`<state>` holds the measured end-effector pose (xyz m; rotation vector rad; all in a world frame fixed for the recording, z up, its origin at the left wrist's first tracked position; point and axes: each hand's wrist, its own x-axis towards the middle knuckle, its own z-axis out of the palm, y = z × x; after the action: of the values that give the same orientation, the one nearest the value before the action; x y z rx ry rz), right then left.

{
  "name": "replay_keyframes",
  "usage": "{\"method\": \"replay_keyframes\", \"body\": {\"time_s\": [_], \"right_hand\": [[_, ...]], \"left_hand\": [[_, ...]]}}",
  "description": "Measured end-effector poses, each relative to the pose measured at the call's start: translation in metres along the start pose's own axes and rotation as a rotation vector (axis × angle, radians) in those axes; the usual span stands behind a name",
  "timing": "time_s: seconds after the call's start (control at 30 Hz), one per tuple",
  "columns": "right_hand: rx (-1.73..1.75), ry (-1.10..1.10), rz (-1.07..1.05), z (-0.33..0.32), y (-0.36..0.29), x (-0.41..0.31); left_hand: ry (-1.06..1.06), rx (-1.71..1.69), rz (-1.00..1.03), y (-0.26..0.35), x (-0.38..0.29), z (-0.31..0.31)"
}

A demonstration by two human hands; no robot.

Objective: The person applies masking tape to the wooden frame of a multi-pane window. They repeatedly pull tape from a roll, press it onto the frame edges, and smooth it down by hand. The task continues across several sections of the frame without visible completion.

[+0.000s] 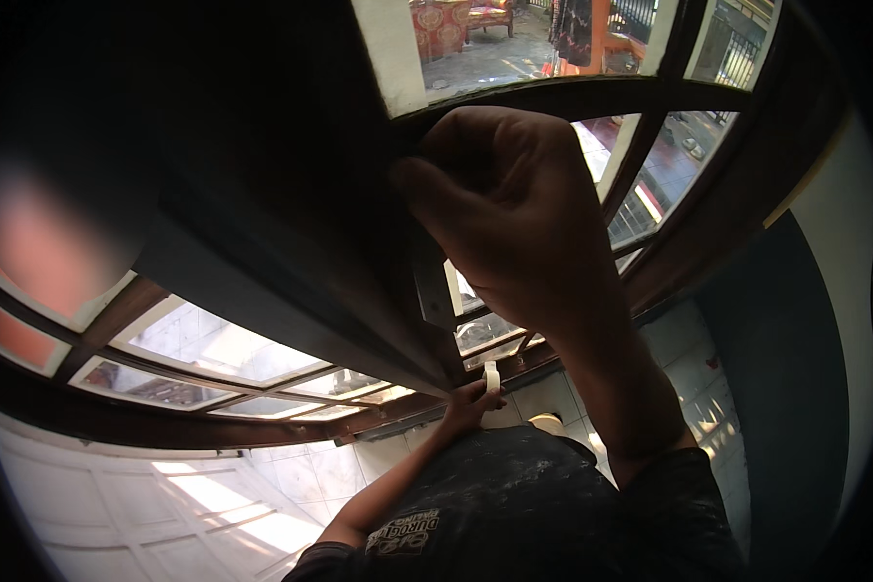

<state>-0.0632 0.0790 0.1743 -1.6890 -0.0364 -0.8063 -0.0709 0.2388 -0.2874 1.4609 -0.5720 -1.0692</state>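
Observation:
My right hand (516, 211) is raised close to the camera, its fingers curled in and its thumb against the edge of a dark window post (320, 182). Deep shadow hides whether anything sits between its fingertips. Much lower, at the foot of the same post, my left hand (473, 407) grips a roll of white tape (492, 377), which stands up beyond the fingers. A small grey plate (431, 291) shows on the frame between the two hands.
Glass panes (218, 342) in dark wooden frames run along both sides of the post. A white panelled surface (138, 502) lies at lower left, and a dark blue and white wall (778, 349) is at right. Pale floor tiles (684, 364) show below. Outside stands a patterned chair (440, 29).

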Motion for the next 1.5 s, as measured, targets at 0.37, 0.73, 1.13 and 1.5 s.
{"method": "replay_keyframes", "body": {"time_s": [0.37,0.73,1.13,1.5], "right_hand": [[-0.119,0.080,-0.022,0.010,0.000,-0.008],[-0.109,0.103,-0.032,0.019,0.002,-0.011],[-0.097,0.022,-0.004,0.005,0.003,-0.006],[-0.011,-0.021,-0.027,0.008,0.010,-0.011]], "left_hand": [[-0.049,0.015,0.039,-0.003,0.008,0.015],[-0.036,-0.015,0.018,-0.028,0.000,0.017],[0.070,-0.028,-0.033,-0.035,-0.019,0.016],[0.071,-0.011,-0.028,-0.029,-0.029,0.015]]}}
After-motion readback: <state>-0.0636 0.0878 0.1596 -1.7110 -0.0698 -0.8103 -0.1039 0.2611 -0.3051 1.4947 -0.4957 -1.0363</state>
